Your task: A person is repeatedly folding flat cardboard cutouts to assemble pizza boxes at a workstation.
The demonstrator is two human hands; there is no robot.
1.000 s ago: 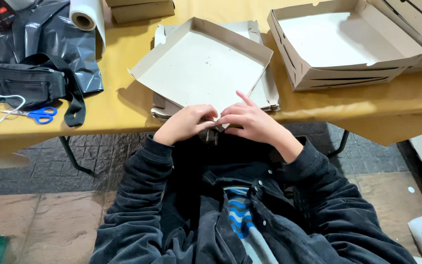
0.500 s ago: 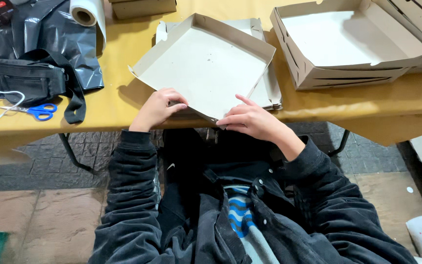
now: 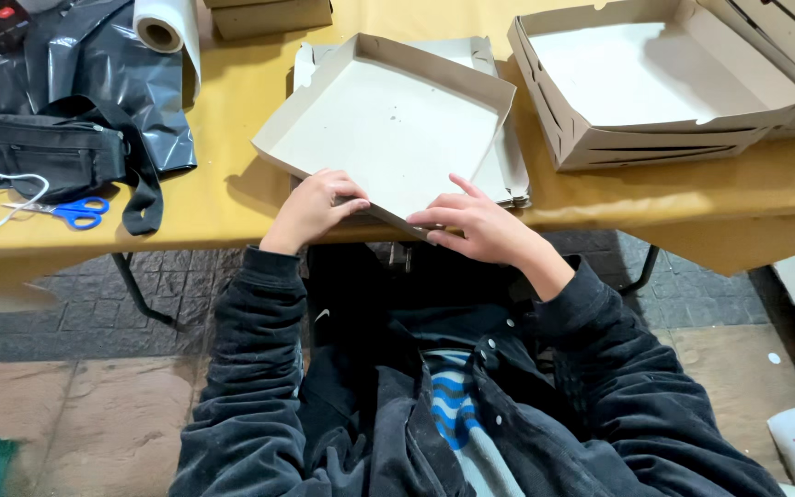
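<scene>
Big yellow table fills the top, and at its near edge sits the half-folded cardboard tray, one corner pointing at the person. Behind it, toward the far right corner, a finished cardboard box. Far left corner: black plastic sheet, a black pouch on it, a white roll just beside. Left hand curls loosely on the tray's near wall, fingertips touching. Right hand lies with fingers spread, pressing that same near corner. Blue scissors rest near the left edge.
</scene>
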